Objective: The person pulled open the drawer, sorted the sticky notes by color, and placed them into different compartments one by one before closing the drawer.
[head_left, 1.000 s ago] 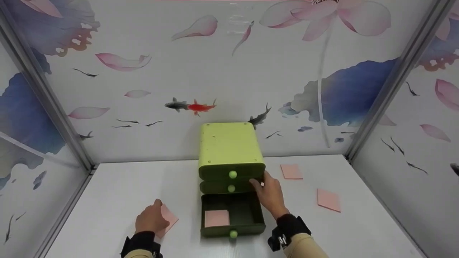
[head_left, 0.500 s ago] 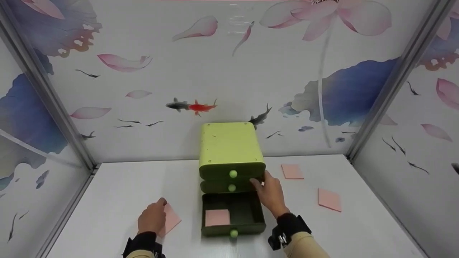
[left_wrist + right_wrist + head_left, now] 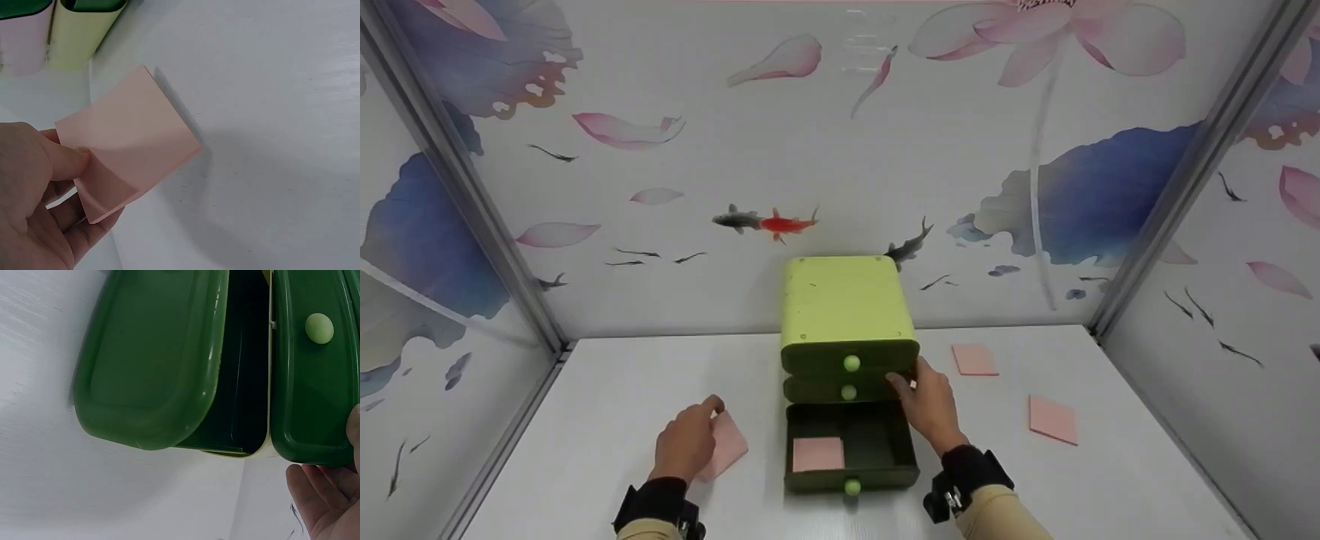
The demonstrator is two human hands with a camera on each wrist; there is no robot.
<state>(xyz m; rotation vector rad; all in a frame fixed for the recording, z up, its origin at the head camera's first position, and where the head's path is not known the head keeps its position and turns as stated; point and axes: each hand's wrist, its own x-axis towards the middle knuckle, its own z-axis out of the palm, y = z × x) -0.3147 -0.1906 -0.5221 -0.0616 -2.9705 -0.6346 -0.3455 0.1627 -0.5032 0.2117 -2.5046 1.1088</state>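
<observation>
My left hand pinches a pink sticky note pad, thumb across its face and fingers behind. In the left wrist view the pad is tilted over the white surface and casts a shadow on it. A small lime-green drawer cabinet stands at the back middle. My right hand grips its right side, thumb at the front of the middle drawer and fingers along the side. The bottom drawer is pulled out, and another pink sticky note pad lies in its left half.
Two more pink pads, a far pad and a nearer pad, lie right of the cabinet on the white table. Printed panels with metal frame posts enclose the table at the back and sides.
My left hand has moved up and slightly right with the pink sticky note pad. The right hand keeps its place on the cabinet. The head view shifts slightly.
</observation>
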